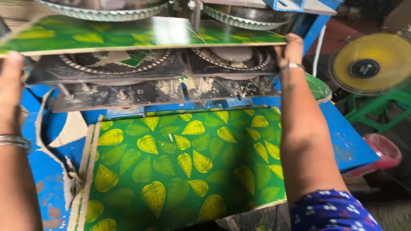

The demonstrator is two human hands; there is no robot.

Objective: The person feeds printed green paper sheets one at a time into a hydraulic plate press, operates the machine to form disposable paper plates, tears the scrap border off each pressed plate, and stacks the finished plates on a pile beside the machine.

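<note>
A stack of green leaf-print sheets lay nearest on a blue table. Above, the left hand and right hand each gripped an end of one sheet between press dies. A yellow fan stood to the right.

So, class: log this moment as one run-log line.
left hand: grips left edge of green leaf-printed sheet | right hand: grips its right edge | sheet: between round press dies

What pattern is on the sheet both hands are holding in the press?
Green sheet printed with yellow-green leaf shapes, clearest in the head view.
</note>
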